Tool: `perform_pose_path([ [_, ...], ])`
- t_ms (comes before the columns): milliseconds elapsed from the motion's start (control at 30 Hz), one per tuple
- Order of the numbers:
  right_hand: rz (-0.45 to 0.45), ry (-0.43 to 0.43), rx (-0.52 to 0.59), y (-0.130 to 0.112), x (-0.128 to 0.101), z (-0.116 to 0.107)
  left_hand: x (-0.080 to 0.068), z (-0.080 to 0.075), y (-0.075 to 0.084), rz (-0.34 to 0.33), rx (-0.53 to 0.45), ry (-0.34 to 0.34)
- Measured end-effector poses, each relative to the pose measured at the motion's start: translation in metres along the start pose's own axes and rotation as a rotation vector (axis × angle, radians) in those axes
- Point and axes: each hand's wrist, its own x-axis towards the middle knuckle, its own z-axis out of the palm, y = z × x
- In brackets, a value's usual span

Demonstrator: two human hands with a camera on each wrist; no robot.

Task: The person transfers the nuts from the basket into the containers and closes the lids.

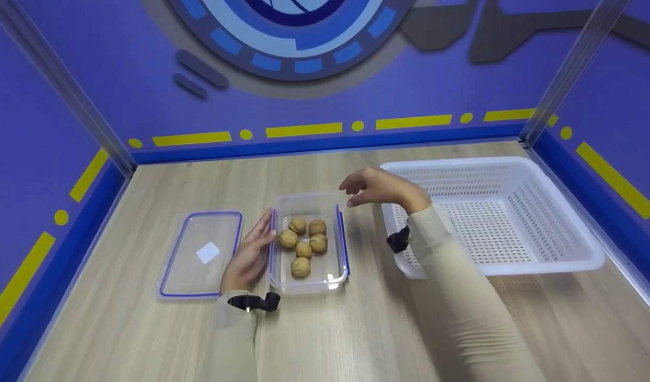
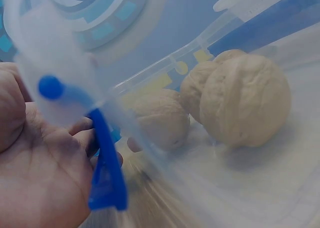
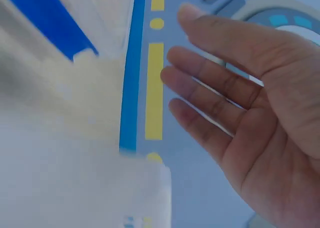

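Note:
A clear plastic container (image 1: 309, 284) with blue clips stands on the wooden table and holds several walnuts (image 1: 304, 245). My left hand (image 1: 251, 254) lies flat against the container's left side, fingers straight. In the left wrist view the walnuts (image 2: 240, 100) show through the clear wall, with a blue clip (image 2: 106, 173) beside my palm (image 2: 40, 173). My right hand (image 1: 375, 187) hovers above the container's far right corner, empty, fingers loosely bent. The right wrist view shows that hand (image 3: 240, 98) with fingers spread and nothing in it.
The container's clear lid (image 1: 202, 253) with a blue rim lies flat to the left of my left hand. A white perforated basket (image 1: 558, 249), nothing inside it, stands at the right. Blue walls with yellow stripes enclose the table on three sides.

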Motion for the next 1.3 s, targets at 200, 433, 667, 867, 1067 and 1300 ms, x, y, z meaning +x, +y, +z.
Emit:
perform_pose_path([
  [200,0.038,0.036,0.013,0.012,-0.012,-0.011,0.000,-0.002,-0.002,0.002,-0.010,-0.009],
  [433,0.068,0.090,0.013,0.033,-0.027,-0.016,-0.001,-0.004,-0.005,0.049,-0.007,-0.057],
  [667,0.122,0.156,0.010,0.051,-0.036,-0.019,0.002,-0.002,-0.004,0.004,-0.015,-0.002],
  [867,0.146,0.181,0.023,0.069,-0.044,-0.019,0.001,-0.001,-0.001,-0.020,-0.014,0.016],
  [1067,0.183,0.178,0.052,0.086,-0.053,-0.018,0.001,-0.001,0.000,-0.016,-0.006,0.015],
  [1300,0.250,0.166,0.057,0.101,-0.057,-0.013,0.000,-0.001,-0.001,-0.010,-0.008,0.013],
])
